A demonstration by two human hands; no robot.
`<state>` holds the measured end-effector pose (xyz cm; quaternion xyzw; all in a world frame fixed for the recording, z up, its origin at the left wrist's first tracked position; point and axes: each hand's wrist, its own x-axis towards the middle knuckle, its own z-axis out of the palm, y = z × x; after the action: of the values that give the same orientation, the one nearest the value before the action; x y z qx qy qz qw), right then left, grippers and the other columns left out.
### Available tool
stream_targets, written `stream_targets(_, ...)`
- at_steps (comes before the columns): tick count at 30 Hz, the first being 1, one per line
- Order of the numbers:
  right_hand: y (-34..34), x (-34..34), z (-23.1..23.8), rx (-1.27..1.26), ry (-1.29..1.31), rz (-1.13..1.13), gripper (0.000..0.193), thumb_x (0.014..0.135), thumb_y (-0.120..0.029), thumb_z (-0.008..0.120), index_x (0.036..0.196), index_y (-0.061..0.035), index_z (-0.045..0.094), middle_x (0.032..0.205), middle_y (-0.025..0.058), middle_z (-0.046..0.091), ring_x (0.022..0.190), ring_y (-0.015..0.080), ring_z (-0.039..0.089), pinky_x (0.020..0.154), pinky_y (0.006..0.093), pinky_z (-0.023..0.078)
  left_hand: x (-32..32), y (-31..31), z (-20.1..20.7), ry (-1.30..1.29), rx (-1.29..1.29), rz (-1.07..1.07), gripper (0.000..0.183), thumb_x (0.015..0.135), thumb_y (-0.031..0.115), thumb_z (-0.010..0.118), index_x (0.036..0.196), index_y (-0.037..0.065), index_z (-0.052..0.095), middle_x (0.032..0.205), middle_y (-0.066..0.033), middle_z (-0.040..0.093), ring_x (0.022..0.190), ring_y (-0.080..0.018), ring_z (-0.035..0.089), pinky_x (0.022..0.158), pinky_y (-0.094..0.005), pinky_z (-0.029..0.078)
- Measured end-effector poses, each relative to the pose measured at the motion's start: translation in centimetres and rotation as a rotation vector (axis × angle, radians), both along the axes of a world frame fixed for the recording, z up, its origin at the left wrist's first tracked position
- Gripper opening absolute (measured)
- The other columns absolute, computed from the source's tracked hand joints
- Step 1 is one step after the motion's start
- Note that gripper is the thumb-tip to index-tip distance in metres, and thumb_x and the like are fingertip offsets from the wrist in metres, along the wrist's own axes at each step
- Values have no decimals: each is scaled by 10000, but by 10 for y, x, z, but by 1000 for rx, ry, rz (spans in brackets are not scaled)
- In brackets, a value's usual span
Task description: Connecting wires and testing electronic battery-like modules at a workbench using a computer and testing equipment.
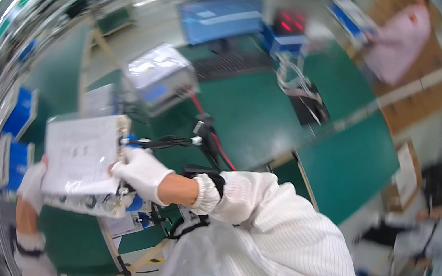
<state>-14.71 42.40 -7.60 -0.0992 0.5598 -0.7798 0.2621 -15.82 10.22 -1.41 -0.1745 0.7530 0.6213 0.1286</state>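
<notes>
Both my hands wear white gloves with bare fingertips. Between them is a printed paper sheet in a clear plastic sleeve, lying over a whitish panel whose edge, with small fittings, shows along the bottom and right. My left hand is closed on the left edge, its fingers partly hidden. My right hand grips the right edge, thumb on the sleeve and the other fingers out of sight. Close beyond the right hand, a bundle of black cables with a white connector lies by the panel's upper right corner.
A grey instrument box with red and black leads stands on the green bench. Beyond are a keyboard, a blue-screened monitor and a blue device with red digits. Blue bins stand left. A person in pink works far right.
</notes>
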Motion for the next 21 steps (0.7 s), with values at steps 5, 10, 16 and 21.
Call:
stream_targets(5, 110, 33, -1, 189, -76, 16, 318, 856, -246, 580, 982, 47, 575, 794, 98, 617, 745, 157, 583, 679, 309, 473, 29, 102, 19, 47, -324, -246, 418, 954, 315, 488, 1006, -86, 596, 926, -84, 632, 797, -119, 548, 716, -241, 436)
stream_targets(10, 223, 59, -23, 224, -50, -99, 336, 878, -263, 580, 1029, 37, 575, 711, 77, 621, 481, 114, 568, 448, 250, 473, 38, 226, 19, -31, -314, -283, 310, 916, 223, 533, 980, -74, 595, 902, -63, 621, 791, -113, 526, 725, -236, 427)
stream_targets(16, 353, 35, -68, 312, -172, -128, 441, 887, -352, 614, 1075, 47, 587, 768, 86, 639, 629, 125, 603, 531, 267, 486, 16, 344, -57, -307, -166, -311, 241, 873, 107, 593, 1044, -61, 570, 937, -58, 604, 868, -119, 528, 761, -255, 444)
stream_targets(21, 432, 2, -121, 627, -209, -138, 417, 840, -314, 653, 997, 71, 630, 798, 149, 667, 724, 182, 635, 695, 305, 501, 24, 423, -176, -245, -200, -138, 321, 817, 210, 666, 958, -63, 572, 812, -90, 584, 746, -147, 520, 662, -302, 445)
